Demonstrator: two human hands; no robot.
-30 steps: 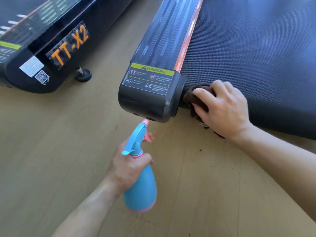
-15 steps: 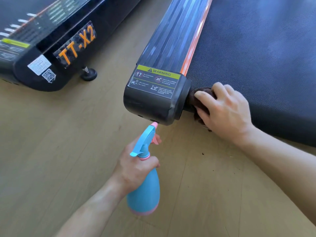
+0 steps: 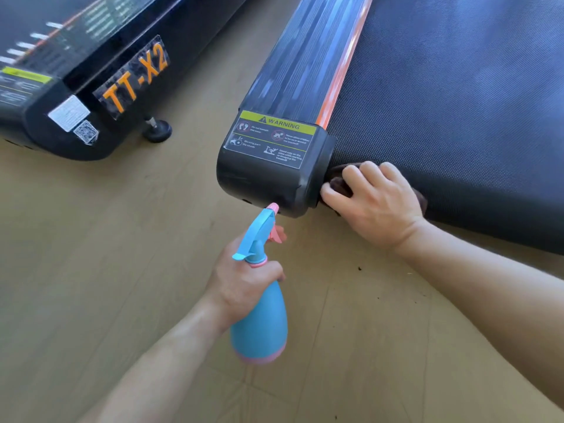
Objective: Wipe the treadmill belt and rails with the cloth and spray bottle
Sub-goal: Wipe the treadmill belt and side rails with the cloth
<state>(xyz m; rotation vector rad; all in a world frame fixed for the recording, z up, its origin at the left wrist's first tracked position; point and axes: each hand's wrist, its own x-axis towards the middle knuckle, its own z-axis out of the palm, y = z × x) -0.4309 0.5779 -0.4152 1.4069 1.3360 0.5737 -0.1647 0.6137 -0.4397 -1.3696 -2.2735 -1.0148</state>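
While my left hand (image 3: 244, 279) is gripping one spray bottle (image 3: 259, 325) at six o'clock, my right hand (image 3: 375, 203) is clutching one cloth (image 3: 335, 180) against the belt (image 3: 457, 117) at three o'clock.

**Cloth at the belt's corner, bottle aimed at the rail cap**

The dark brown cloth (image 3: 335, 177) is bunched under the right grip (image 3: 375, 199), against the near edge of the belt (image 3: 457, 102), just beside the rail's black end cap. The belt is black and finely textured. The rail (image 3: 299, 65) is dark and ribbed lengthwise, with an orange strip along its belt side and a yellow-headed warning label at its near end. The spray bottle (image 3: 259, 325), blue with pink base band, collar, trigger and nozzle tip, is held off the floor in the left grip (image 3: 244, 279), its nozzle just short of the end cap.
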